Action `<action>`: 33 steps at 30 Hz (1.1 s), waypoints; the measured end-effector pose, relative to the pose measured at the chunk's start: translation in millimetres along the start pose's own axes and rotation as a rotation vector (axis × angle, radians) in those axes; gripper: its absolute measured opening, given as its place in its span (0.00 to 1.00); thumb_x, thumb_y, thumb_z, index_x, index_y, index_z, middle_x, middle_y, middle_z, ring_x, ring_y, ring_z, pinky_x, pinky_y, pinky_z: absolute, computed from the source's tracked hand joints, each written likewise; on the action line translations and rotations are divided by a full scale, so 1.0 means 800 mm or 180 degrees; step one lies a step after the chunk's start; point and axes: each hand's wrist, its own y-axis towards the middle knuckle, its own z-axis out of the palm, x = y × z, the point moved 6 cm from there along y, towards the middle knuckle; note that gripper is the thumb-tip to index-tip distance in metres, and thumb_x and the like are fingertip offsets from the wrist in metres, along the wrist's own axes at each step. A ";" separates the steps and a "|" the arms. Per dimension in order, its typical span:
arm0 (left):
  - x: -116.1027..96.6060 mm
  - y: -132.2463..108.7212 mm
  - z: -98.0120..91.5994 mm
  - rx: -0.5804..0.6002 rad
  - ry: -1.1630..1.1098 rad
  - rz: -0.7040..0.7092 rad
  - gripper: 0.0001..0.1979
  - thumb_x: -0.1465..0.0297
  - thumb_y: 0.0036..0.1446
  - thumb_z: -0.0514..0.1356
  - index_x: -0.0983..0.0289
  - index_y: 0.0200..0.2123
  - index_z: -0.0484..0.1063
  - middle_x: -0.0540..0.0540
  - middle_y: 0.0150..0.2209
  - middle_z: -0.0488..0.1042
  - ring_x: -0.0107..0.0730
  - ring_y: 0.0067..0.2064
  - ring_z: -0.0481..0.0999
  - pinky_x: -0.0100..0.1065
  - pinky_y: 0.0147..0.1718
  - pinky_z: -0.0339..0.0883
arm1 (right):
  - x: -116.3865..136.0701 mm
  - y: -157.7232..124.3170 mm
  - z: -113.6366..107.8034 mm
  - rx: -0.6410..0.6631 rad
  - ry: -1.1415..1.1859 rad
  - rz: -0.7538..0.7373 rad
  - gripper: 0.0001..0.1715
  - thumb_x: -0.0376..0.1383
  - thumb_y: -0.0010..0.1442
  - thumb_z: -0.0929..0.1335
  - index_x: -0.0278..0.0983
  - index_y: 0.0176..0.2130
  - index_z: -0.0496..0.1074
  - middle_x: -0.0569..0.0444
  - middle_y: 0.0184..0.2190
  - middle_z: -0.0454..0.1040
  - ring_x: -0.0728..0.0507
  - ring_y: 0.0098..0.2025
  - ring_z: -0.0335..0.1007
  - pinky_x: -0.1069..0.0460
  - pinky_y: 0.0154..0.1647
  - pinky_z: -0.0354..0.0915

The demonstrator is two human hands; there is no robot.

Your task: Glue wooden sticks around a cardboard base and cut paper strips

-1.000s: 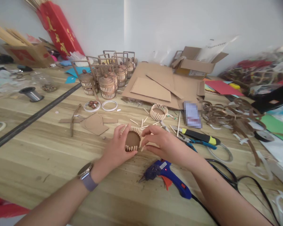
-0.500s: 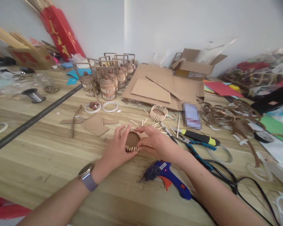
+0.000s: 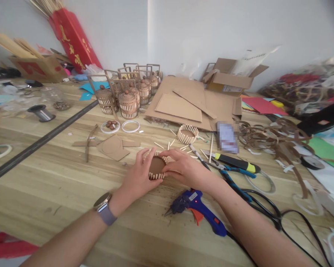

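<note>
Between my two hands is a small round basket (image 3: 157, 165), a brown cardboard disc ringed by short pale sticks. My left hand (image 3: 140, 174) grips its left side, thumb at the near rim and fingers over the far edge. On the opposite side, my right hand (image 3: 185, 167) has its fingertips closed on the rim. A blue glue gun (image 3: 196, 209) with an orange trigger and a lit red light lies just below my right hand. Behind the hands stands a similar stick ring (image 3: 187, 134), with loose sticks (image 3: 169, 144) scattered near it.
Several small lidded baskets with handles (image 3: 128, 104) stand at the back, beside cardboard sheets (image 3: 178, 107). Pliers (image 3: 233, 181) and a yellow-black cutter (image 3: 236, 163) lie to the right, near curled brown strips (image 3: 261, 137). White rings (image 3: 130, 126) and cut cardboard (image 3: 111, 147) lie left of centre.
Both hands keep nearly the same grip on the small round basket. The whole view has shifted very slightly; nothing on the table has visibly moved.
</note>
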 end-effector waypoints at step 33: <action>-0.001 0.000 -0.002 -0.0012 -0.0099 0.0104 0.52 0.71 0.45 0.70 0.54 0.67 0.42 0.64 0.60 0.55 0.53 0.59 0.66 0.53 0.52 0.69 | 0.007 -0.003 0.015 -0.0136 -0.1301 -0.0435 0.10 0.35 0.66 0.66 0.38 0.34 0.76 0.46 0.54 0.72 0.41 0.51 0.69 0.44 0.53 0.63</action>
